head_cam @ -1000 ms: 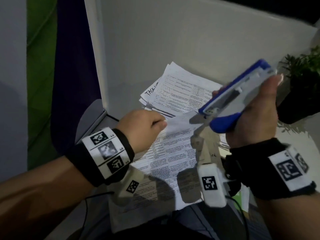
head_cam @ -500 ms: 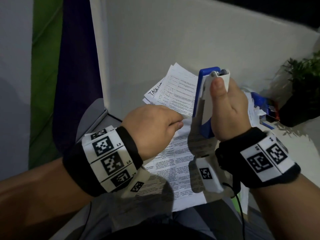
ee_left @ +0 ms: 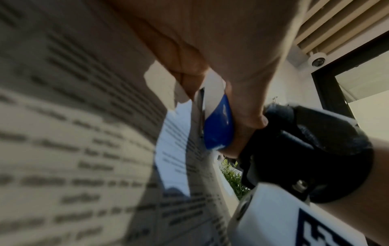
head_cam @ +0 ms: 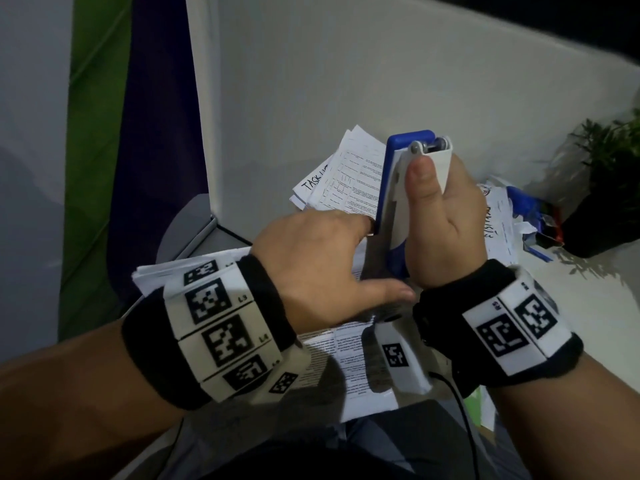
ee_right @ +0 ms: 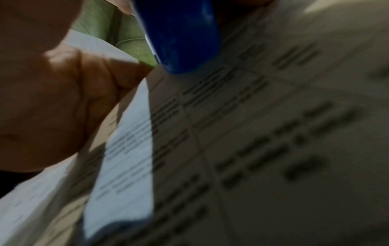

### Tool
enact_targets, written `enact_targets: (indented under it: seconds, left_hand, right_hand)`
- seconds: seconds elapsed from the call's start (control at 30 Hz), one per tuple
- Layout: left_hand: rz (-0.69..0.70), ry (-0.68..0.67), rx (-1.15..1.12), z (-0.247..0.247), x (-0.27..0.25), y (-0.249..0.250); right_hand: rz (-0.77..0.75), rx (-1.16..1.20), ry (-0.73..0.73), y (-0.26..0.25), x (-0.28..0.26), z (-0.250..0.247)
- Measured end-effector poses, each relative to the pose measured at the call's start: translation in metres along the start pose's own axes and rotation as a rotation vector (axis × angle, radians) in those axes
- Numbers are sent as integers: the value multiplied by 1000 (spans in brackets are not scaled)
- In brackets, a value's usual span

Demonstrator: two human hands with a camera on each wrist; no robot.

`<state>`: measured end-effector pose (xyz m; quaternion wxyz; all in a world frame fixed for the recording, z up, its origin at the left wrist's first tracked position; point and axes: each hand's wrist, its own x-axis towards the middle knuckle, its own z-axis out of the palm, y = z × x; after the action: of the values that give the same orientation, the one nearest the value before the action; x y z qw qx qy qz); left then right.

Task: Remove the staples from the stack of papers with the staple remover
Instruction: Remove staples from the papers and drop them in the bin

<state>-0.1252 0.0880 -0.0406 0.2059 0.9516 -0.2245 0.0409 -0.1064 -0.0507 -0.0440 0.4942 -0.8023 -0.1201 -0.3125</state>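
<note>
Blue-and-white plastic staple remover (head_cam: 401, 199), long and slim, stands nearly upright. Hinge end is up; working end is down, touching the top edge of the stapled stack of printed white papers (head_cam: 349, 348). No staple is visible; it is hidden or too small to tell.

Right hand (head_cam: 446, 230) grips the tool, thumb pressed flat along the white face, other fingers curled round the far side.

Left hand (head_cam: 311, 268) lies just beside the tool's lower end, nearer the papers. Its fingers (head_cam: 360, 221) are bent over the sheet edge and seem to pinch the corner; thumb stretched out toward the right wrist.

Judgement: the bite point sits directly below the right fingers and just right of the left fingertips.

Loose printed sheets (head_cam: 349, 178) lie beyond on the white counter (head_cam: 588, 292).
</note>
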Motion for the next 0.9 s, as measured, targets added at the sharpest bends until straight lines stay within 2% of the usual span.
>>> enact_targets:
  seconds: [0.13,0.23,0.4,0.57,0.63,0.73,0.8,0.9]
  left_hand:
    - [-43,86,-82,4,0,-2]
    - [-35,84,-161,5,0,-5]
    - [-15,137,-146,12,0,-6]
    - [-17,129,-137,20,1,-9]
    - [-5,90,-110,19,3,-10]
    - [31,-49,21,13,11,-18]
    - [4,-120,66,11,16,-31]
    - [-43,-113,28,10,22,-43]
  right_hand:
    - [-27,35,3,-1,-5,7]
    - [-46,64,19,0,-7,8]
    - [-39,61,58,5,-10,13]
    - [7,101,30,12,-10,17]
    - [28,116,47,15,-12,16]
    - [49,86,58,24,-16,8]
    - [89,103,55,28,-16,0]
    - [178,187,190,31,-5,-16]
